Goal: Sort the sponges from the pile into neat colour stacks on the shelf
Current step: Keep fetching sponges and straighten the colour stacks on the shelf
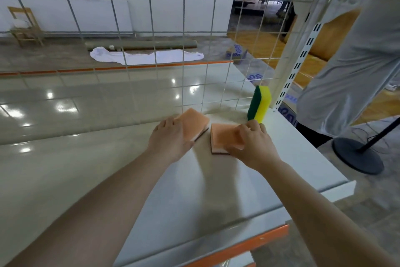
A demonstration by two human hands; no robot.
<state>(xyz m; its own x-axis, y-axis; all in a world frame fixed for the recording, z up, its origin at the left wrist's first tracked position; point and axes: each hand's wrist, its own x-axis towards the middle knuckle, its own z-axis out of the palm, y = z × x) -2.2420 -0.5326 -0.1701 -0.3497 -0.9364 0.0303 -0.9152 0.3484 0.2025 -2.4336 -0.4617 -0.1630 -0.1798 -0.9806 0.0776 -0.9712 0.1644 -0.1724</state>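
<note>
Two orange sponges lie near the back of the white shelf (151, 180), close to the wire grid (151, 28). The left hand (171, 137) holds the left sponge (193, 124) with its fingers curled over the near end; this sponge is tilted, its far end lifted a little. The right hand (253, 143) grips the right sponge (225, 137), which lies flat on the shelf (its dark scrub layer is at the bottom). The two sponges are just beside each other, with a narrow gap between. A yellow sponge (260, 103) with a green side stands upright behind the right hand, next to the slotted post (292, 76). Another person in grey clothes (357, 61) stands at the right.
</note>
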